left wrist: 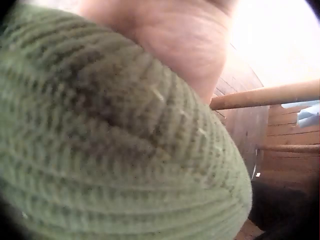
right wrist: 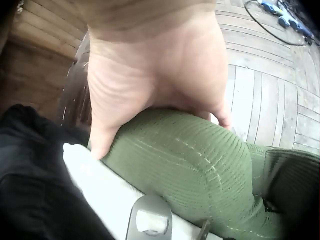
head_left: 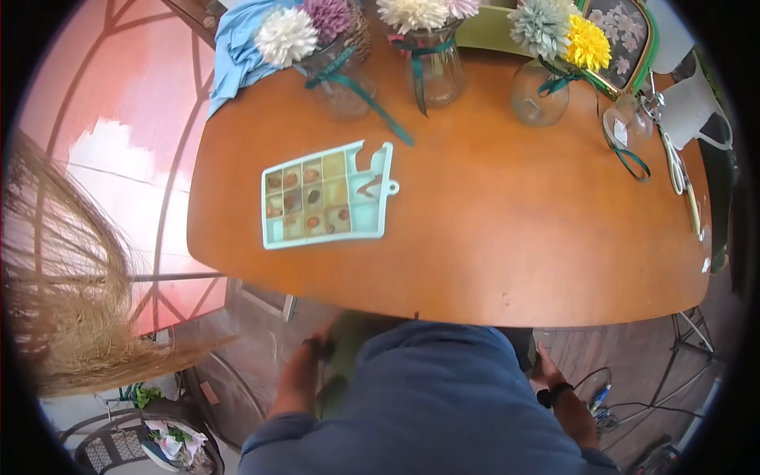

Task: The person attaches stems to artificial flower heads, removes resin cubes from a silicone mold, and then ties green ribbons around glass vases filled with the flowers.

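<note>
My right hand point(right wrist: 155, 75) grips a green ribbed padded piece point(right wrist: 175, 165), perhaps part of a chair, with the thumb at one side and fingertips at the other. In the head view that hand is low, beside my body, below the table edge. My left hand point(left wrist: 175, 45) is against another green ribbed padded surface point(left wrist: 115, 130), which hides its fingers. On the table lies a pale turquoise ice cube tray point(head_left: 366, 229). Small brown pieces sit in several of its yellowish, filled compartments, and one corner has a jagged gap.
Along the far side of the wooden table point(head_left: 507, 214) stand glass vases point(head_left: 435, 75) with pompom flowers and green ribbons. Scissors point(head_left: 674, 166) and a white jug point(head_left: 693, 111) are at the right edge. A blue cloth point(head_left: 241, 55) lies back left; dry straw point(head_left: 79, 277) hangs at left.
</note>
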Motion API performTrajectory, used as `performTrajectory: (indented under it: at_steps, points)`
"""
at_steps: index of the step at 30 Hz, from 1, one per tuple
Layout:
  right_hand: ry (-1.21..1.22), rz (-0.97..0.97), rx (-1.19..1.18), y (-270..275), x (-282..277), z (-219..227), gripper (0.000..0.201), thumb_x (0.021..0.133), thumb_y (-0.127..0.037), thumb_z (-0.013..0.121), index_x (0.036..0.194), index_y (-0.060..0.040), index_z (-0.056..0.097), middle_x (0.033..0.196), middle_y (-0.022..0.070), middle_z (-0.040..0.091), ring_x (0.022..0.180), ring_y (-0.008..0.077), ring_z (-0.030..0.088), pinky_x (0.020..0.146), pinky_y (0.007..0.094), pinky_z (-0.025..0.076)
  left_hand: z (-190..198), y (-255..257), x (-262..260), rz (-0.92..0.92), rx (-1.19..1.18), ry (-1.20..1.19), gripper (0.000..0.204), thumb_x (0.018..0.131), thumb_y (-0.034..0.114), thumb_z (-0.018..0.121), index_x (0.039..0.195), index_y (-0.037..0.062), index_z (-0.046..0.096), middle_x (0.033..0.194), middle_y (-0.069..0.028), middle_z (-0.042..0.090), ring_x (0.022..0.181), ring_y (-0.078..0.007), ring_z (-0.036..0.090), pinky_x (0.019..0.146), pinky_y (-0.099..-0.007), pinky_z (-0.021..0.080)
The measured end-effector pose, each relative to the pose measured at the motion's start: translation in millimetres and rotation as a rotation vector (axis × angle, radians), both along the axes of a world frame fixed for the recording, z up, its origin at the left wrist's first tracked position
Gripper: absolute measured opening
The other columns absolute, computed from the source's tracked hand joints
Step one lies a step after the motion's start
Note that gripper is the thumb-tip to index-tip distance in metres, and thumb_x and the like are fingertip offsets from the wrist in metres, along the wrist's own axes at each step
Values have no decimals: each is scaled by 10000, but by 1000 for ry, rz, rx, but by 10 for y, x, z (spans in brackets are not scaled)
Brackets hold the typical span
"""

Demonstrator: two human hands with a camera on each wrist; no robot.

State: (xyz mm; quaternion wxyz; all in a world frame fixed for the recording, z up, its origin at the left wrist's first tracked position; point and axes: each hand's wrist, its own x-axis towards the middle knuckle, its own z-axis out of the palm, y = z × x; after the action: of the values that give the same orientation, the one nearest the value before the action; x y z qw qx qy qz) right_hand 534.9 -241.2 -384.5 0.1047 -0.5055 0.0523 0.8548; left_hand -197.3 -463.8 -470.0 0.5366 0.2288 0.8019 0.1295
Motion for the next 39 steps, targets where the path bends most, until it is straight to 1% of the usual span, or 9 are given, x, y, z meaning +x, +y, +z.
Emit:
performTrajectory:
  at_steps: [2, 4, 10, 13, 17, 23, 28, 34, 39]
  points:
    - [-37, 31, 83, 10, -70, 27, 564, 1026, -465, 387, 1414, -62, 457, 1373, 70, 561, 1223, 209, 544, 1008, 466, 454, 111, 49, 12, -43, -70, 48, 602, 928, 516, 552, 1353, 90, 551, 1260, -156, 634, 1070, -263, 637, 957, -426, 474]
    - [-95, 64, 155, 4, -187, 48, 557, 1025, -451, 395, 1407, -51, 459, 1350, 89, 578, 1199, 217, 567, 1010, 464, 453, 204, 285, -27, -87, -115, 71, 597, 924, 506, 557, 1351, 89, 551, 1254, -158, 635, 1069, -266, 637, 954, -427, 475]
    - [-263, 170, 134, 145, -507, 212, 547, 1011, -442, 423, 1382, -44, 477, 1335, 95, 584, 1186, 234, 573, 982, 472, 470, 406, 1175, -165, -185, -164, 85, 584, 912, 477, 573, 1344, 84, 552, 1236, -164, 639, 1066, -276, 638, 944, -429, 480]
    - [-306, 204, 121, 195, -633, 323, 542, 1005, -437, 438, 1370, -40, 486, 1328, 97, 587, 1180, 242, 576, 969, 476, 479, 514, 1389, -224, -199, -167, 85, 578, 905, 462, 581, 1341, 82, 552, 1227, -167, 640, 1064, -281, 639, 939, -430, 482]
    - [-340, 241, 98, 184, -733, 380, 535, 996, -431, 457, 1353, -35, 499, 1318, 101, 591, 1171, 253, 580, 950, 482, 490, 603, 1273, -215, -210, -195, 82, 571, 897, 442, 592, 1337, 80, 553, 1216, -171, 643, 1062, -288, 639, 933, -432, 485]
    - [-380, 293, 54, 277, -837, 460, 525, 982, -422, 486, 1328, -28, 517, 1303, 107, 597, 1158, 270, 586, 923, 490, 507, 685, 988, -76, -212, -256, 67, 561, 885, 412, 608, 1330, 75, 554, 1198, -176, 646, 1059, -299, 640, 923, -435, 490]
    - [-409, 351, 15, 337, -873, 600, 517, 971, -414, 510, 1308, -22, 532, 1290, 112, 602, 1147, 284, 591, 900, 497, 521, 770, 868, 69, -233, -302, 47, 554, 874, 388, 621, 1324, 72, 554, 1183, -181, 649, 1056, -307, 641, 915, -437, 493]
    - [-423, 411, 37, 482, -907, 832, 508, 958, -405, 538, 1283, -15, 550, 1275, 117, 609, 1134, 301, 597, 873, 505, 538, 964, 888, 164, -258, -284, 51, 547, 862, 358, 638, 1318, 68, 555, 1166, -187, 652, 1053, -317, 642, 905, -440, 498]
    - [-432, 525, 39, 581, -937, 1046, 501, 947, -397, 562, 1262, -9, 566, 1263, 122, 614, 1123, 315, 602, 850, 512, 552, 1132, 881, 309, -309, -294, 38, 542, 851, 334, 651, 1312, 64, 556, 1151, -192, 655, 1050, -326, 643, 897, -442, 501]
